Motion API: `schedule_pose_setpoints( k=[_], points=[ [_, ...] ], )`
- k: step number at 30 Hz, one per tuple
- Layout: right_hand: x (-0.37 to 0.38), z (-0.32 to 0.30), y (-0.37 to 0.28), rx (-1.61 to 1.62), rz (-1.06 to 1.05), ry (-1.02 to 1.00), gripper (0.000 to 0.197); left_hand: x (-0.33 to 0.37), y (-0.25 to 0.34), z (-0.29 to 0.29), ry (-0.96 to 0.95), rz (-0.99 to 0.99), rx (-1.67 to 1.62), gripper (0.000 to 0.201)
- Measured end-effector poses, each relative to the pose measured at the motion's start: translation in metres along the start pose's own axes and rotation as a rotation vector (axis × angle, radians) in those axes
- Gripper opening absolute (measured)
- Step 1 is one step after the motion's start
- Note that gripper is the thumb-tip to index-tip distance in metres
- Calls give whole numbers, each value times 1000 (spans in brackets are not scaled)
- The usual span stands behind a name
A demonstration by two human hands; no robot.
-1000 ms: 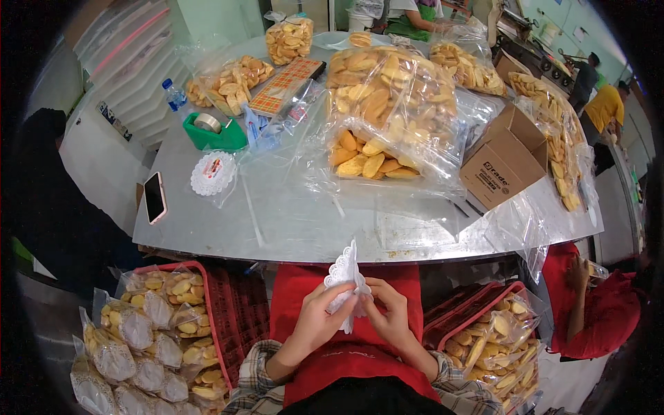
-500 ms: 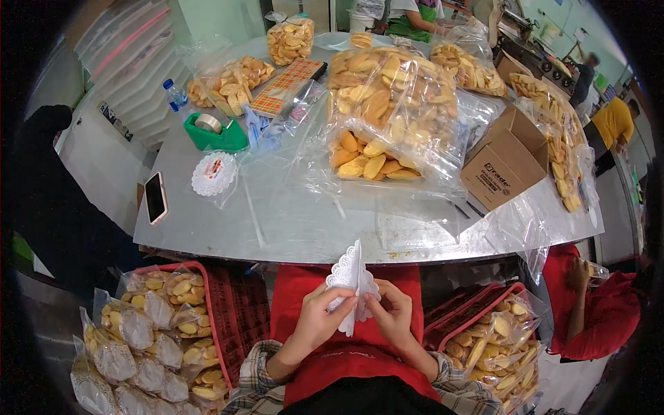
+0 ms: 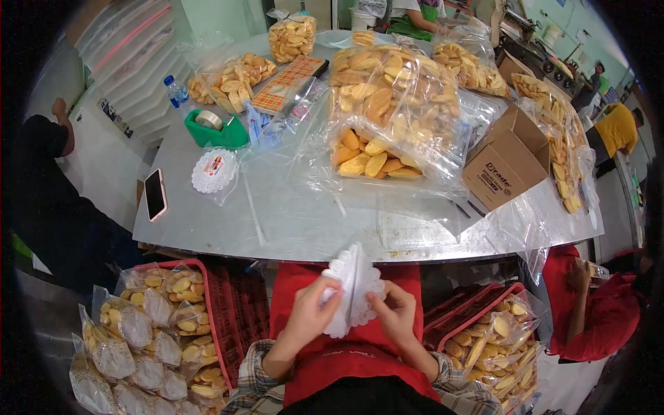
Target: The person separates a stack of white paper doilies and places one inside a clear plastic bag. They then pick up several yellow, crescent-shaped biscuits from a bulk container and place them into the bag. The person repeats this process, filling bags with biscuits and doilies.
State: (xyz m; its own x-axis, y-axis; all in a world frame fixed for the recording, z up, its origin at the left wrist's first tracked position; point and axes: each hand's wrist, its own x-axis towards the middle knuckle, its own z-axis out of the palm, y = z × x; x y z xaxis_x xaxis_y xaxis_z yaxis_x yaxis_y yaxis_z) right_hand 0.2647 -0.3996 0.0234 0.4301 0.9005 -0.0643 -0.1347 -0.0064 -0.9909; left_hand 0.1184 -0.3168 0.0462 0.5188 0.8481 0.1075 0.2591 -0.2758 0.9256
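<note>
Now the white paper doily (image 3: 344, 297) has opened out: a moment ago it was a narrower fold, and from where I stand its scalloped halves spread wider to either side of a crease. It is held over the red apron (image 3: 346, 360), just off the middle of the near edge of the metal table (image 3: 290, 216). The left hand (image 3: 315, 304) pinches its left side between thumb and curled fingers; the right hand (image 3: 395, 311), farther from the left one than before, pinches the right scalloped rim. I'd judge the unfolding well along but unfinished, since both halves are gripped and the crease remains. Whether it's one sheet or several, I can't tell. Toward the table's left edge, more doilies (image 3: 213, 171) lie undisturbed.
</note>
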Motion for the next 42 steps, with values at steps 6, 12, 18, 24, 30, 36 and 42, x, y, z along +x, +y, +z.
schedule_pose_setpoints(
  k=[6, 12, 18, 24, 30, 36, 42],
  points=[
    [16, -45, -8, 139, -67, 485, 7, 10, -7, -46, 422, -104, 44, 24],
    [12, -25, -3, -101, -217, 301, 2, 6, 1, -29, 183, -47, 137, 14],
    [1, 8, -1, -272, -224, -37, 9, -4, 8, 8, -30, 6, -19, 23],
    [4, 10, -7, -261, -249, -94, 11, -2, 10, 8, -22, 28, -10, 18],
    [3, 8, 0, -190, -187, -61, 11, -3, 9, 9, -21, -42, -68, 14],
    [3, 9, 0, -179, -203, -71, 11, -2, 0, 8, -27, -31, -91, 12],
    [3, 8, -2, -202, -233, -100, 11, -1, 5, 5, -30, -21, -132, 11]
  ],
)
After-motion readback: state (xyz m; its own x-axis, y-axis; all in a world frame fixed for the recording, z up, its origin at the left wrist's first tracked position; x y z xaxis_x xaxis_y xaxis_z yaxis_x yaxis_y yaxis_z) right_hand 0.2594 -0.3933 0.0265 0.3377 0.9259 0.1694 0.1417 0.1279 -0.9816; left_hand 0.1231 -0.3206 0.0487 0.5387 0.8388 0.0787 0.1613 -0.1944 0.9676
